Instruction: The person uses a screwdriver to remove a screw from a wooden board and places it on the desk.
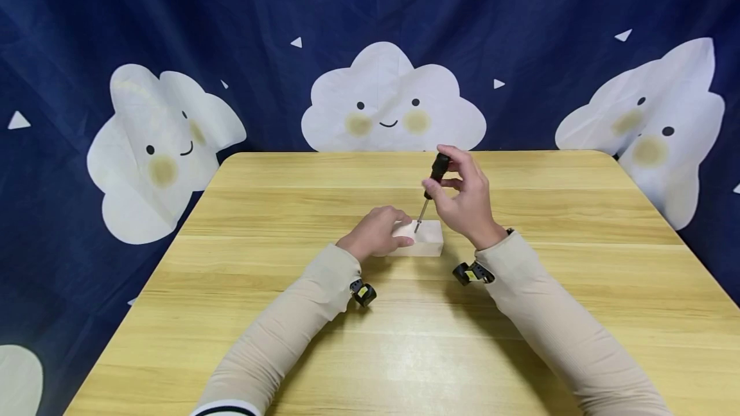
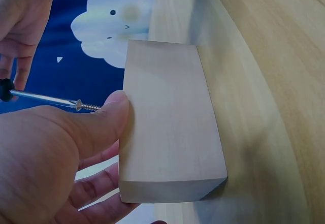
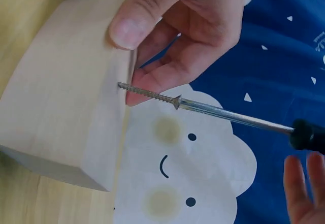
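Observation:
A pale wooden block [image 1: 429,234] lies on the table. My left hand [image 1: 378,233] grips its left end, thumb on the near side and fingers at the far side. My right hand [image 1: 467,201] holds a screwdriver [image 1: 439,169] by its black handle, fingertips and thumb around it. The steel shaft slants down toward the block's top. At its tip sits a threaded screw [image 3: 147,94], head against the driver and point at the block's top face in the right wrist view. In the left wrist view, the left thumb [image 2: 114,115] hides the screw's point.
The wood-grain table [image 1: 289,339] spreads around the block. Behind it hangs a dark blue curtain [image 1: 266,5] with printed clouds and small white triangles. Each wrist carries a small black camera, one on the left [image 1: 363,293] and one on the right [image 1: 465,273].

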A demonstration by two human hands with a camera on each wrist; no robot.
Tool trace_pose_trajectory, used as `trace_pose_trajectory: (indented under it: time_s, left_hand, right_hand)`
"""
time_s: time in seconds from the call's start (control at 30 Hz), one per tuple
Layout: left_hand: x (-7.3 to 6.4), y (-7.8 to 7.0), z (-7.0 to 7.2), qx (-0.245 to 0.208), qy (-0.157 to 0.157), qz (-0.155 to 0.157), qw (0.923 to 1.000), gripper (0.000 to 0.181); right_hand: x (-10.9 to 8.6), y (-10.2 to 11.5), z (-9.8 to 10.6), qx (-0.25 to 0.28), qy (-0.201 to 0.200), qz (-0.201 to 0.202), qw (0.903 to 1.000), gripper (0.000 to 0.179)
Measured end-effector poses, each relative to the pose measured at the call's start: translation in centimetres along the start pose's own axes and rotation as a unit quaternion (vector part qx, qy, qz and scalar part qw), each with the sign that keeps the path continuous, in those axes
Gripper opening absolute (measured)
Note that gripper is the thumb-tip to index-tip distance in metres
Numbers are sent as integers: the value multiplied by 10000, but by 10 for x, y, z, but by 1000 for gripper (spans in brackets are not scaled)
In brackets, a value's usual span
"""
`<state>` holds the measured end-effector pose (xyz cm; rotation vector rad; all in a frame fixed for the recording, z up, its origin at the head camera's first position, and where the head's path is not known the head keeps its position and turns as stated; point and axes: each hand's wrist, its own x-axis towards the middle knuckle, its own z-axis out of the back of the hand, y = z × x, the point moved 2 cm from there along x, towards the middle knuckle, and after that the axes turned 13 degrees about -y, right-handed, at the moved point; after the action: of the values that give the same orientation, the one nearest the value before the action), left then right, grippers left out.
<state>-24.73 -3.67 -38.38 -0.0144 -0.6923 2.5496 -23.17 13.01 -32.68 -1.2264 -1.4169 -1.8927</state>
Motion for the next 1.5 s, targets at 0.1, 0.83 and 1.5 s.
trace_pose_trajectory:
  time_s: [0.1,0.83,1.5]
  left_hand:
    - [0,0,0,-24,-4,-20,10000,48]
    - [-1,-1,0,-15,18,47,10000,50]
    - [-1,-1,0,4,-26,23,10000,49]
  right_hand:
    - [0,0,0,-339,-200,18,9992,62]
    - [-1,0,3,25,34,-94,9999,54]
    - [5,0,9,-50,-8,-41,10000,53]
